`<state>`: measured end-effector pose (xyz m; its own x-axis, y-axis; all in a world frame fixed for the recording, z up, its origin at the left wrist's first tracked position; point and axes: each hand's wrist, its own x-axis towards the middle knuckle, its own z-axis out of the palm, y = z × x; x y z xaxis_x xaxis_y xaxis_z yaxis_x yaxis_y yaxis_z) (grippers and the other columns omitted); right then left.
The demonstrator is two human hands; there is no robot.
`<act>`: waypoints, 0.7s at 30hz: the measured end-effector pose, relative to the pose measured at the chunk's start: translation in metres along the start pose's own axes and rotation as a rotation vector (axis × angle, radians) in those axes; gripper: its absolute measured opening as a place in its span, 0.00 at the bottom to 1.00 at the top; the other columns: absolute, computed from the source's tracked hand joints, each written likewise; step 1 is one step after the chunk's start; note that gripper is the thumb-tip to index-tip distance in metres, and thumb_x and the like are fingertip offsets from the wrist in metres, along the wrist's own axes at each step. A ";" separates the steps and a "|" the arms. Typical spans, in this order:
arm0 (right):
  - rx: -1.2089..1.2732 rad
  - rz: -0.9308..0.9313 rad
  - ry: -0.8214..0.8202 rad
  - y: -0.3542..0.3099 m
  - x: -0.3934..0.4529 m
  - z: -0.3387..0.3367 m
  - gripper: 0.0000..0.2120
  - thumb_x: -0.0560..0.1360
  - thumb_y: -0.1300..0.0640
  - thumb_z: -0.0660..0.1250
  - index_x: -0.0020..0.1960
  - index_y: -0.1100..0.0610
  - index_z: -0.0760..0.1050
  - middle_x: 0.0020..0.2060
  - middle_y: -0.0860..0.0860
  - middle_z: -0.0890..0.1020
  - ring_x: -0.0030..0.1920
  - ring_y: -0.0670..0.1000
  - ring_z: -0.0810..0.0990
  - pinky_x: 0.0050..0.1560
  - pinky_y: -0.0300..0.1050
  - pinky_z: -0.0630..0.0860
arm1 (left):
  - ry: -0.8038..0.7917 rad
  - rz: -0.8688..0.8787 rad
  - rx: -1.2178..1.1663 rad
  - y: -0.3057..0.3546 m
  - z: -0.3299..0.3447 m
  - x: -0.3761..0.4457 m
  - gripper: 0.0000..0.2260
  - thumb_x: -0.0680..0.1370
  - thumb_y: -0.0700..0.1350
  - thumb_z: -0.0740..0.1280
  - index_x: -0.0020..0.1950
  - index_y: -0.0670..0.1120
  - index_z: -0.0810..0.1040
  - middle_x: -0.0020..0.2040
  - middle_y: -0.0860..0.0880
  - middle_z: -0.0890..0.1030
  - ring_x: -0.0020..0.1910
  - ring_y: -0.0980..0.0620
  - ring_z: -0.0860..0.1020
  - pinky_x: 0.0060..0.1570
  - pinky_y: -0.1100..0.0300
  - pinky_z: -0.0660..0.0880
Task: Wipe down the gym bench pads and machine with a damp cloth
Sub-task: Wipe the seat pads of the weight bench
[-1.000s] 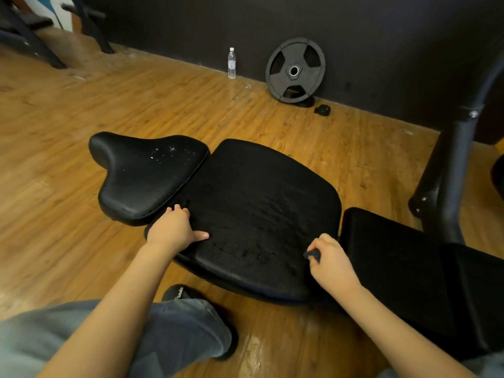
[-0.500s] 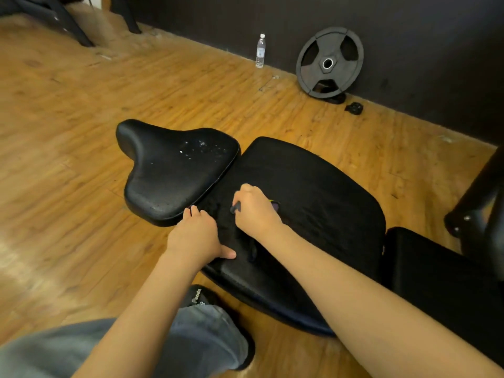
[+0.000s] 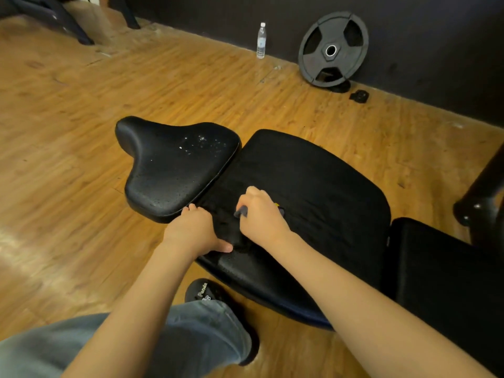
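A person bent over a black gym bench, both bare hands working at the near left edge of its wide middle pad (image 3: pixel 313 186). The right hand (image 3: pixel 261 216) had its fingers curled tight around a dark cloth (image 3: pixel 241 212), a grey fold showing at the knuckles and a scrap of yellow just behind the hand; the cloth lay pressed against the pad's surface. The left hand (image 3: pixel 195 231) rested at about eight o'clock from the right one, fingers bent over the pad's edge and thumb stretched flat along the pad, close beside the cloth but holding nothing of it that could be made out.

At ten o'clock from the hands sat the saddle-shaped seat pad (image 3: pixel 171 170), its top speckled with water drops, its rear edge just beside the middle pad. A third pad (image 3: pixel 441 268) adjoined the middle one at three o'clock, with a black frame post (image 3: pixel 482 192) rising behind it at the right edge.

On the wooden floor (image 3: pixel 81 132), a weight plate (image 3: pixel 333 49) leaned against the dark wall at one o'clock, a small black object (image 3: pixel 359 96) lying near its foot. A water bottle (image 3: pixel 261 40) stood upright at twelve o'clock. Below the bench, a black shoe (image 3: pixel 210 294) and a grey trouser leg (image 3: pixel 191 339) showed at six o'clock.
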<state>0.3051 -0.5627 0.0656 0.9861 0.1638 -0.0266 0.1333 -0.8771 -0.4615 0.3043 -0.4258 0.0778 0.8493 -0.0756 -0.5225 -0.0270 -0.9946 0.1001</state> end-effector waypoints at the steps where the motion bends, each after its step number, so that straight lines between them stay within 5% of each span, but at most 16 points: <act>1: 0.026 0.024 0.006 0.010 -0.014 -0.005 0.08 0.75 0.67 0.60 0.47 0.59 0.77 0.48 0.49 0.68 0.53 0.50 0.68 0.33 0.38 0.59 | -0.002 -0.009 0.012 0.001 -0.001 0.000 0.45 0.69 0.61 0.72 0.75 0.38 0.58 0.76 0.39 0.56 0.74 0.42 0.58 0.67 0.50 0.64; 6: 0.107 0.165 0.048 0.088 -0.099 -0.021 0.12 0.73 0.70 0.60 0.39 0.54 0.72 0.39 0.46 0.67 0.46 0.49 0.69 0.45 0.46 0.70 | -0.008 -0.058 0.031 0.011 -0.006 -0.004 0.37 0.69 0.58 0.74 0.70 0.40 0.67 0.71 0.40 0.66 0.68 0.42 0.69 0.63 0.50 0.70; 10: 0.096 0.263 0.085 0.135 -0.157 -0.034 0.12 0.73 0.70 0.62 0.39 0.54 0.72 0.38 0.43 0.67 0.42 0.47 0.69 0.41 0.33 0.64 | 0.052 -0.038 0.038 0.019 -0.004 -0.011 0.30 0.71 0.54 0.74 0.66 0.41 0.71 0.62 0.43 0.75 0.62 0.44 0.74 0.59 0.53 0.72; 16: 0.103 0.356 0.172 0.146 -0.195 -0.036 0.11 0.73 0.70 0.63 0.41 0.55 0.75 0.40 0.47 0.71 0.43 0.47 0.74 0.45 0.40 0.73 | 0.071 -0.032 0.002 0.014 0.005 -0.020 0.36 0.75 0.56 0.68 0.75 0.40 0.59 0.76 0.41 0.58 0.71 0.43 0.65 0.66 0.52 0.68; 21: 0.055 0.302 0.131 0.124 -0.176 -0.030 0.07 0.73 0.68 0.64 0.43 0.58 0.78 0.42 0.50 0.72 0.43 0.49 0.75 0.47 0.45 0.75 | 0.065 -0.034 -0.045 0.006 0.009 -0.020 0.40 0.74 0.58 0.68 0.77 0.39 0.55 0.77 0.40 0.52 0.76 0.42 0.55 0.71 0.48 0.61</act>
<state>0.1513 -0.7138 0.0402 0.9851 -0.1620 -0.0571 -0.1687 -0.8508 -0.4977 0.2823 -0.4313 0.0810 0.8819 -0.0359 -0.4701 0.0246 -0.9922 0.1219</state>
